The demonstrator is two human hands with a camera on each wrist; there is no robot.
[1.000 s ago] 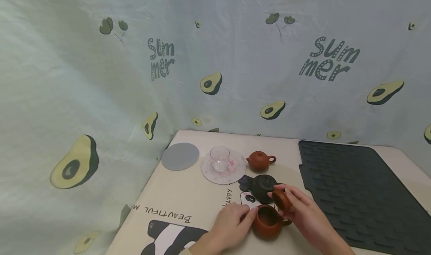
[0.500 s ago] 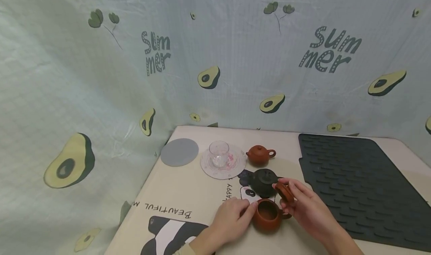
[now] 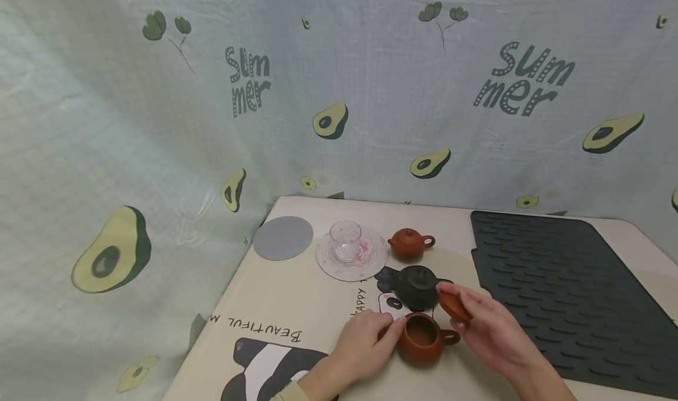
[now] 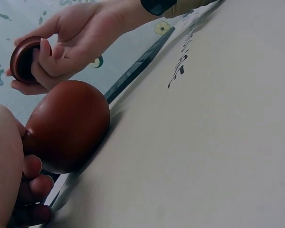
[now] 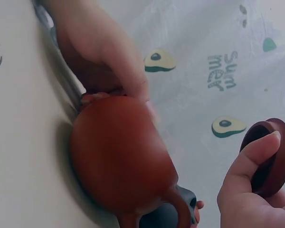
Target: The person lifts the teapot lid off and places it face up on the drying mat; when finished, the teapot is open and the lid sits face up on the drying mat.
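Observation:
A reddish-brown clay teapot (image 3: 421, 351) stands lidless on the table, its round mouth facing up and its handle to the right. My left hand (image 3: 365, 342) holds it at the spout side; in the left wrist view the fingers (image 4: 39, 184) curl by the spout, which is mostly hidden. My right hand (image 3: 492, 333) grips the matching teapot lid (image 3: 452, 302) above and right of the pot, apart from it. In the right wrist view the thumb lies across the lid's hollow underside (image 5: 263, 161). Just behind stands a black teapot (image 3: 415, 286), with its lid on.
A smaller red-brown teapot (image 3: 409, 245) stands farther back. Left of it, a clear glass cup (image 3: 346, 242) sits on a pink-patterned plate (image 3: 328, 268). A grey round mat (image 3: 283, 238) lies at the far left, a dark ridged mat (image 3: 561, 295) at the right. A printed curtain (image 3: 371, 83) hangs behind.
My right hand has turned the lid from showing its open underside to nearly edge-on in the head view, and shifted slightly right. The left hand stays by the teapot.

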